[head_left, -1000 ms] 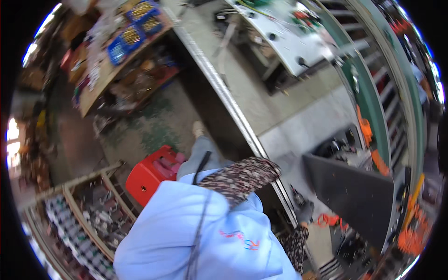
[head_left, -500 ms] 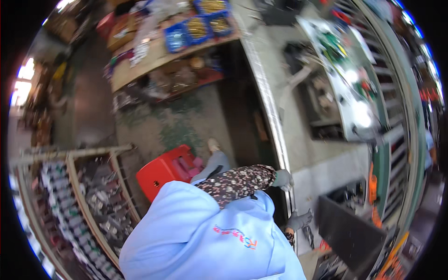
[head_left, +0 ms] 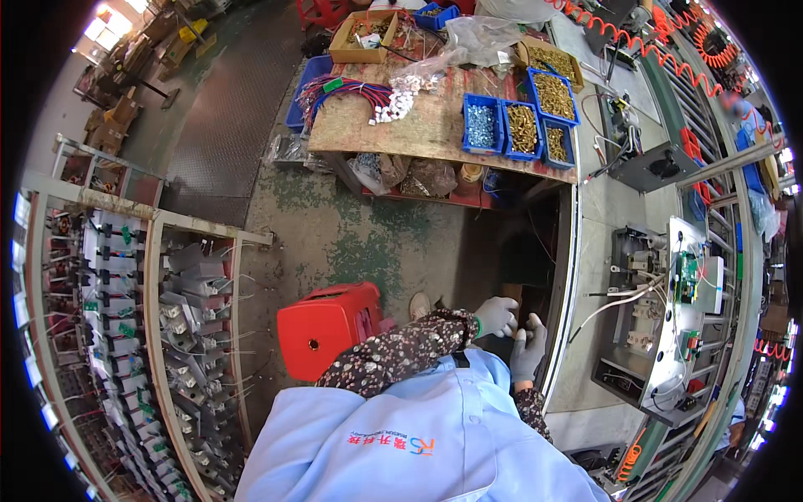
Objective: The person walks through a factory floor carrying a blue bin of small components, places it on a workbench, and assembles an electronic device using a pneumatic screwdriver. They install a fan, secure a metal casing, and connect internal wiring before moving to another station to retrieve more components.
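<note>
Gloved hands are what we see at the centre of the view, low at about five o'clock from the middle, in front of our light blue smock (head_left: 435, 435). Our left hand (head_left: 495, 316) comes out of a dark floral sleeve (head_left: 401, 351) and is loosely curled, its fingers bent toward the right hand (head_left: 529, 347), which stands upright with the fingers together, pointing toward twelve o'clock. The two hands touch or nearly touch at the fingertips; whether anything small sits between them we cannot tell, as the spot is dark and tiny.

At nine o'clock from the hands, just beside the sleeve, stands a red plastic stool (head_left: 328, 328) on the green-stained floor (head_left: 360, 243). At three o'clock, a grey tabletop (head_left: 595, 335) carries a metal fixture with a green circuit board (head_left: 687, 280) and white cables (head_left: 623, 299).

Further off at twelve o'clock is a wooden tabletop (head_left: 427, 125). On it sit blue bins (head_left: 523, 125): one holds silvery small parts, the others brass-coloured parts. A bundle of coloured wires (head_left: 347, 90) lies at its left end, with cardboard boxes (head_left: 364, 35) and clear plastic bags (head_left: 481, 35) behind. At nine o'clock, well apart from us, a wooden rack (head_left: 150, 335) holds rows of grey metal parts.
</note>
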`<state>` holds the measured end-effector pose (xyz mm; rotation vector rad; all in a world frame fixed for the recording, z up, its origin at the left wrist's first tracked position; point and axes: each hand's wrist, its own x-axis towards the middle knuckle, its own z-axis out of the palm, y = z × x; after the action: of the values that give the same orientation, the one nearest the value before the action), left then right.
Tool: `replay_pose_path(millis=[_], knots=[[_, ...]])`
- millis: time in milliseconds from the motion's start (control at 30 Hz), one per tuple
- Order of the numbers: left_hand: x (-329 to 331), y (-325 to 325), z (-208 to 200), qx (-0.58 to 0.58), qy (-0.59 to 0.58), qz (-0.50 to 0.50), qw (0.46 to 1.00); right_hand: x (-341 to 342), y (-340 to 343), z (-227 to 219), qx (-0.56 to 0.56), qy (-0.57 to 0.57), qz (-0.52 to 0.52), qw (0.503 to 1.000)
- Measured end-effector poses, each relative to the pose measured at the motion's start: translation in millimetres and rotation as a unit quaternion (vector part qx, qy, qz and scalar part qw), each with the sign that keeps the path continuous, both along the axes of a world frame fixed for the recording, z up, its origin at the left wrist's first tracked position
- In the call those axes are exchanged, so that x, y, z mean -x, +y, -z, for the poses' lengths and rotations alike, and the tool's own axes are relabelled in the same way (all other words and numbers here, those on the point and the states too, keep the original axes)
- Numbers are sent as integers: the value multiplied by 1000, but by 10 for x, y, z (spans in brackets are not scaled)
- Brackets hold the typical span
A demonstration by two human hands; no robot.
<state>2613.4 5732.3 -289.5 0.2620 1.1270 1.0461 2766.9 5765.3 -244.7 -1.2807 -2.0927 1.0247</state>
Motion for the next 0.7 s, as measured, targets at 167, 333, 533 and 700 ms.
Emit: replay_pose_path(millis=[167, 333, 533, 700], knots=[[-107, -100, 552, -49, -1, 11, 999, 304, -26, -47, 135, 17, -62, 989], [-85, -93, -68, 20, -287, 183, 940, -189, -158, -96, 308, 58, 65, 948], [-631, 85, -314, 142, -344, 257, 892, -772, -310, -322, 224, 9, 128, 966], [-876, 138, -356, 161, -233, 301, 910, -2238, -495, 265, 43, -205, 432, 877]])
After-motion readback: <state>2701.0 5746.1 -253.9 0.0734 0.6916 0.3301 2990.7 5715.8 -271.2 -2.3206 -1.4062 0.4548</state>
